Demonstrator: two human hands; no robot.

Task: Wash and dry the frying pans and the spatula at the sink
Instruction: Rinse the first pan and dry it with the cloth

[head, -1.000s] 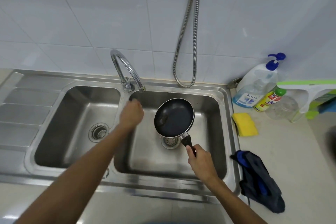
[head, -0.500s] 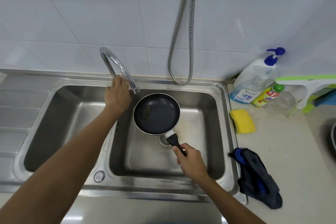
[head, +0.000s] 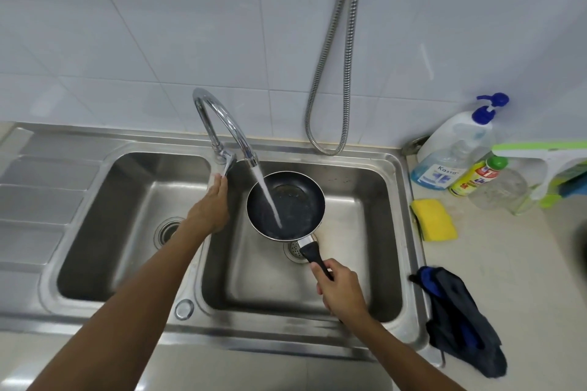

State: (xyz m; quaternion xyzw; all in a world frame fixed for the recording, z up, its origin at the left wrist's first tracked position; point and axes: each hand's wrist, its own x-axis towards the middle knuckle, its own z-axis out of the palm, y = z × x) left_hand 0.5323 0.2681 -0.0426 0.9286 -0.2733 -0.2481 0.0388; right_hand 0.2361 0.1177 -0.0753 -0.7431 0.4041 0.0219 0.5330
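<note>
- While the drainboard (head: 47, 187) and the left basin (head: 104, 232) at the far left hold nothing that shows, no washed pan stands there drying — so I judge the task to be near its start.
- At the divider between the basins the left hand (head: 211, 206) reaches up, fingers loosely extended, their tips touching the tap lever (head: 228, 165); it pinches nothing else.
- From the faucet (head: 222, 124) a stream of water (head: 266, 197) runs down into the frying pan (head: 286, 205), which is held over the right basin (head: 365, 247), above the drain (head: 293, 251), tilted a little toward the person.
- Inside the pan there is a pale smear of residue near the far wall, so it looks only wetted, not yet scrubbed.
- The right hand (head: 341, 289) is closed around the pan's black handle (head: 316, 260) and carries the whole weight.
- On the bench to the right lie a yellow sponge (head: 433, 219), unused just beside the sink rim, a dark cloth (head: 460, 317) near the front edge, and a soap pump bottle (head: 457, 146) with a smaller bottle (head: 476, 176) against the wall.
- Left to do, as I read it — soaping, scrubbing and rinsing this pan, drying it, then any other pan and the spatula, neither of which is in view.
</note>
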